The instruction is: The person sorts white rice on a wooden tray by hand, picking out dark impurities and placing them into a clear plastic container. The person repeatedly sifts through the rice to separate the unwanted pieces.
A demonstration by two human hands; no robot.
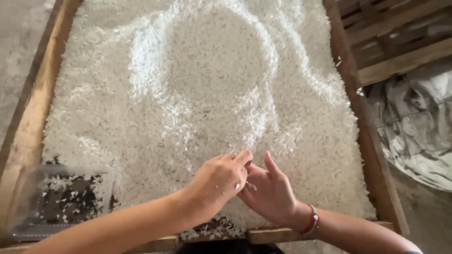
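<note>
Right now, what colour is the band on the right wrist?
The band is red with a pale green part, seen best in the head view.

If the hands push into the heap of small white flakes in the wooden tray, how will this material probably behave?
The white flakes are loose and piled in ridges, so they would probably slide and spread rather than move as one block. Some cling to the left hand and lie in the right hand, suggesting they are light. A strong push might spill some over the wooden tray edge.

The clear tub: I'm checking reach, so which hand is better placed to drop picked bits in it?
Probably the left hand: the clear tub sits at the tray's left corner, on that arm's side; the right hand is farther away.
</note>
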